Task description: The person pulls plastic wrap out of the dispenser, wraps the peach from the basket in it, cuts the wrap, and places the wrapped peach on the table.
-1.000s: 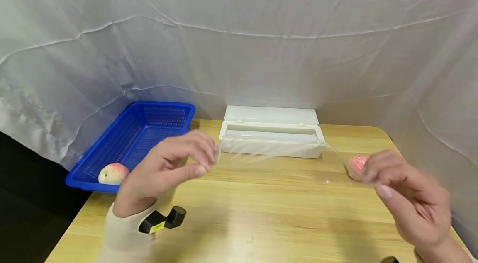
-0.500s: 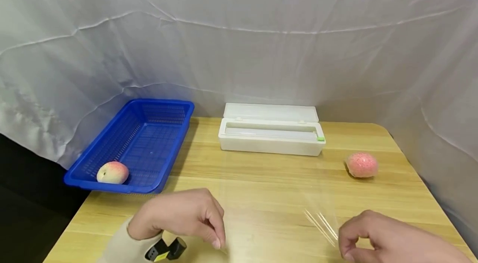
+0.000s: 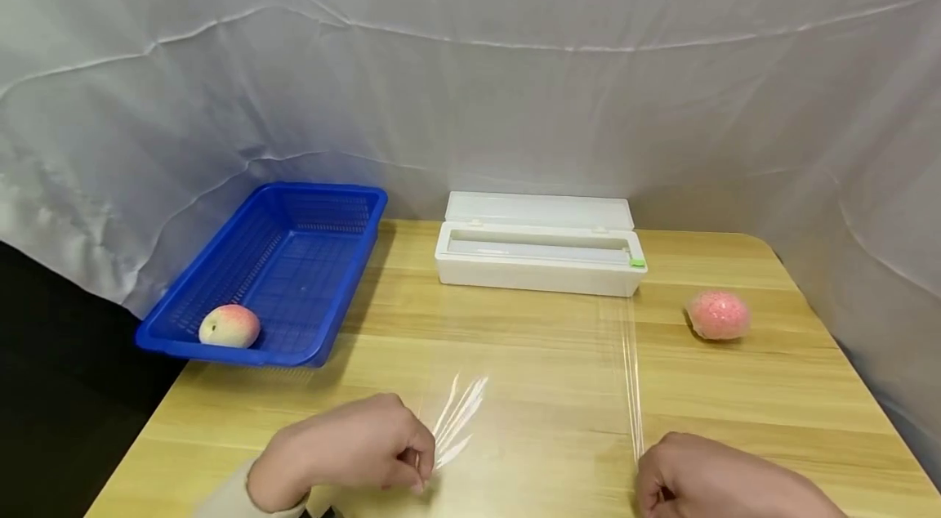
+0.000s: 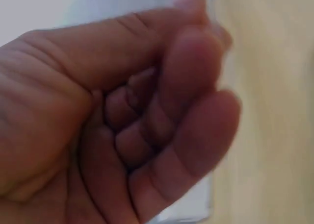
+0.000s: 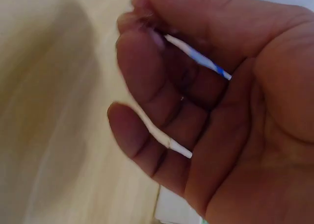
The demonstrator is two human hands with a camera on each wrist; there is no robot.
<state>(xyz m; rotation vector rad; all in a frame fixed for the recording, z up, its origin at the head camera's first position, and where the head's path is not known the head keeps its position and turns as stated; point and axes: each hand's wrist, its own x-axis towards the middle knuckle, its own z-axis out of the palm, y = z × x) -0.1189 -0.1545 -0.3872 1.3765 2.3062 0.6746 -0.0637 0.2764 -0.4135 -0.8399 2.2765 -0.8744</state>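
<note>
a wood-grain tabletop before a hanging sheet of pale cloth.
the silvery-grey cloth (image 3: 515, 101) spreads from nine o'clock over twelve to three, a long crease (image 3: 507, 46) crossing it from ten to two; its sheen is palest towards nine, duller and warmer towards two. the yellow-brown tabletop (image 3: 735, 387) spreads below, grain running sideways, its rounded far corner at three. between eight and nine lies a black patch (image 3: 66, 395), too dark to make out. the light is soft.
</note>
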